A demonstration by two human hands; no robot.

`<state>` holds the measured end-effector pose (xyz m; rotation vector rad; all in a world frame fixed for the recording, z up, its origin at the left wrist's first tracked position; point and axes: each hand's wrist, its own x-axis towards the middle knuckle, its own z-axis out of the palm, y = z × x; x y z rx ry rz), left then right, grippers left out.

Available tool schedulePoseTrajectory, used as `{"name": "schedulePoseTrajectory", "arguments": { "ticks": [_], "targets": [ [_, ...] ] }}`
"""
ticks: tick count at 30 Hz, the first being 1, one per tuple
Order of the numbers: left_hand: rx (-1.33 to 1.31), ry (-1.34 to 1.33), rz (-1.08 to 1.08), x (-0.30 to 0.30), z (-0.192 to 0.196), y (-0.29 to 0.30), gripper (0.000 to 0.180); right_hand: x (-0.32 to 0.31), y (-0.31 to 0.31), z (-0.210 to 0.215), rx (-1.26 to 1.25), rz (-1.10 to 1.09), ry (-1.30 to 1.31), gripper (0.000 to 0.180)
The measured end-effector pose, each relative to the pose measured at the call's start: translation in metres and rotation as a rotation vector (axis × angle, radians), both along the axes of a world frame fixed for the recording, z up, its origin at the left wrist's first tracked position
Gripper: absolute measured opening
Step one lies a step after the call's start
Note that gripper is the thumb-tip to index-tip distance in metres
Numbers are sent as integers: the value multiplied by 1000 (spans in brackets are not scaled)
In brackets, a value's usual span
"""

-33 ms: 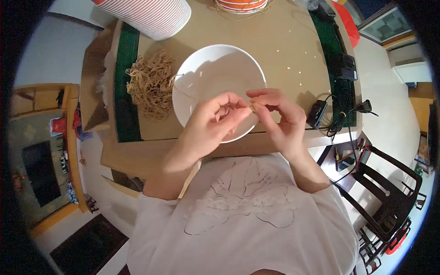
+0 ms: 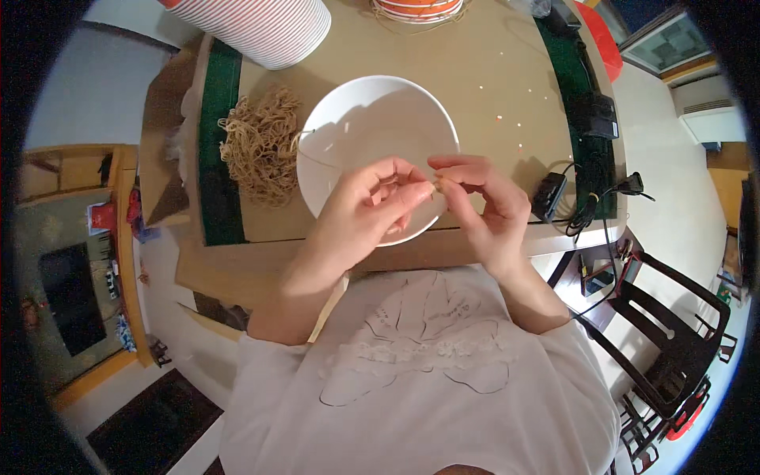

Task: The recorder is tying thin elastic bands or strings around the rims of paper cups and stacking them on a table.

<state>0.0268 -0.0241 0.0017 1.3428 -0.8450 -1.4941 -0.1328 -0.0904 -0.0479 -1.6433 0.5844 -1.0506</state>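
Over the near side of a white bowl [image 2: 378, 84], my left hand [image 2: 360, 207] and my right hand [image 2: 487, 204] meet at their fingertips. Thumb and forefinger of each are pinched on a tiny tan bit, which looks like the end of the twine. Most of that bit is hidden by the fingers. A tangled heap of tan twine [image 2: 263, 150] lies left of the bowl. One strand [image 2: 321, 161] runs from it over the bowl's left rim toward my left hand.
A stack of striped paper cups [image 2: 257, 28] lies at the far left, and an orange-and-white striped container [image 2: 417, 9] stands at the back. Black adapters [image 2: 549, 196] and coiled cables [image 2: 584, 214] line the right edge. Small pale bits [image 2: 519, 124] dot the table. A dark chair [image 2: 661, 340] stands right.
My fingertips have shifted very slightly against each other, with a little more of the tan bit showing. The bowl and the twine heap stay in place.
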Motion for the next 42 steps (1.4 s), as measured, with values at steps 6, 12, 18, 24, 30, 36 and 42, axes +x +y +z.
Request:
{"name": "schedulePoseTrajectory", "arguments": {
  "ticks": [6,12,18,24,30,36,42],
  "targets": [
    [73,312,45,5,-13,-8,15,3,7,-4,-198,-158,-37,13],
    [66,280,111,7,-12,-9,14,4,6,-7,-364,-197,30,25],
    [-35,77,119,5,-10,-6,13,4,6,-4,-396,-193,63,25],
    [-121,-103,150,-6,-7,-4,13,2,0,-4,-93,-43,-31,20],
    [-85,-156,182,-9,3,-2,14,4,0,-7,35,-61,-79,7],
    [-266,-408,227,-20,-7,0,16,6,0,-6,-16,-100,-47,8],
    [-399,-541,270,-19,-13,-2,7,5,-1,-4,-36,-94,31,15]
  ]
}}
